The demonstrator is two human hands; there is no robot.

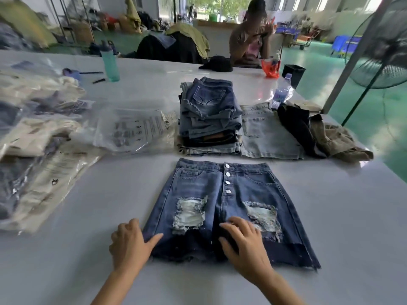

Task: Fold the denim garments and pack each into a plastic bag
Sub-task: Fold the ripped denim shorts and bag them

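Dark denim shorts (222, 208) lie flat, front up, on the white surface (352, 216), waistband away from the person, frayed hem nearest. Four metal buttons (226, 179) run down the fly. Each leg has a ripped, pale patch.

Left hand (130, 243): at the left hem corner of the shorts. Fingers curled loosely, thumb stretched onto the denim edge. Whether it pinches the cloth or only touches it, cannot tell.

Right hand (244, 241): palm down on the shorts near the crotch and right leg, fingers spread and slightly bent, pressing the fabric. Nothing is held.

Behind the shorts: a stack (209, 115) of folded denim, darker pieces on top, paler ones at the bottom. Just right of the stack and touching it, a pale denim piece (268, 133) lies flat. Further right, a black garment (297, 128) and an olive garment (343, 139) lie crumpled, overlapping.

Left of the stack: empty clear plastic bags (136, 128) with printed labels. At far left, a heap of packed bags (33, 139) holding pale and dark garments.

Further back on the surface: a teal bottle (109, 62) upright, a clear water bottle (282, 91) behind the pale denim, a black bin (293, 73), a red bag (269, 68). Another person (251, 34) sits at the far edge. A standing fan (383, 47) is at right, off the surface.
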